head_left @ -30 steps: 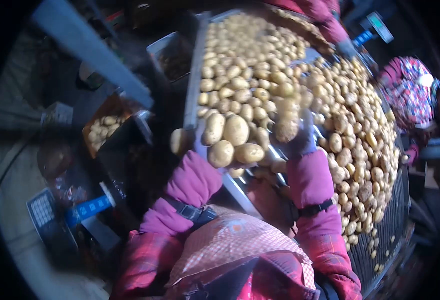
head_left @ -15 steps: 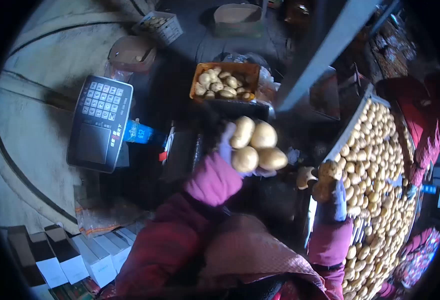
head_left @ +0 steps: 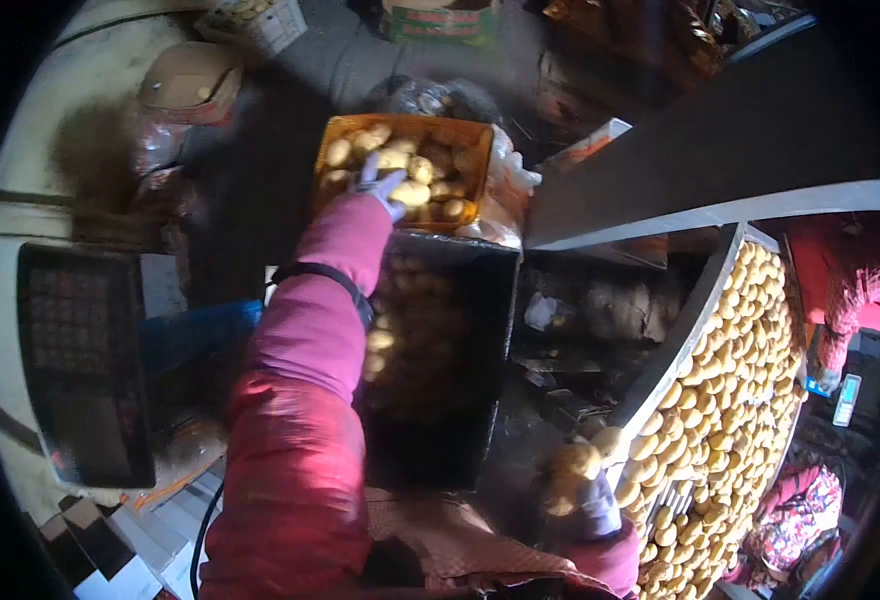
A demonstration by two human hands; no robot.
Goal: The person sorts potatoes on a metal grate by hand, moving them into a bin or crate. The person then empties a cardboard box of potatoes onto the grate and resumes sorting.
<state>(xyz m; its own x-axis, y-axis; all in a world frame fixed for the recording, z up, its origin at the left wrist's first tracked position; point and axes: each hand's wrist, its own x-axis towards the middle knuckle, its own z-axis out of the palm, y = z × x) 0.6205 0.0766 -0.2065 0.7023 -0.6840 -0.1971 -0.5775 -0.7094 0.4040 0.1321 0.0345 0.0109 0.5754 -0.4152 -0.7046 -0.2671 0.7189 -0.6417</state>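
Observation:
My left hand (head_left: 380, 186), in a pale glove, reaches into the orange crate (head_left: 485, 165) with its fingers spread over the potatoes (head_left: 412, 192) there. It appears to touch some of them without gripping any. Low on the right, my right hand (head_left: 598, 507), also gloved, is closed on potatoes (head_left: 566, 476) beside the sorting table's edge. Blur hides exactly how many it holds. Below the orange crate, a dark box (head_left: 440, 420) has more potatoes inside, partly in shadow and partly behind my left sleeve.
A wide table of potatoes (head_left: 720, 400) fills the right side, with a raised rim (head_left: 675, 345). A dark slanted beam (head_left: 700, 160) crosses above it. Left stands a scale display (head_left: 85, 365). Another person's sleeve (head_left: 845, 300) and a patterned garment (head_left: 805, 510) show at far right.
My left hand has moved forward to the orange crate and let go of its potatoes. My right hand has dropped lower and left, still holding potatoes. The camera view has shifted.

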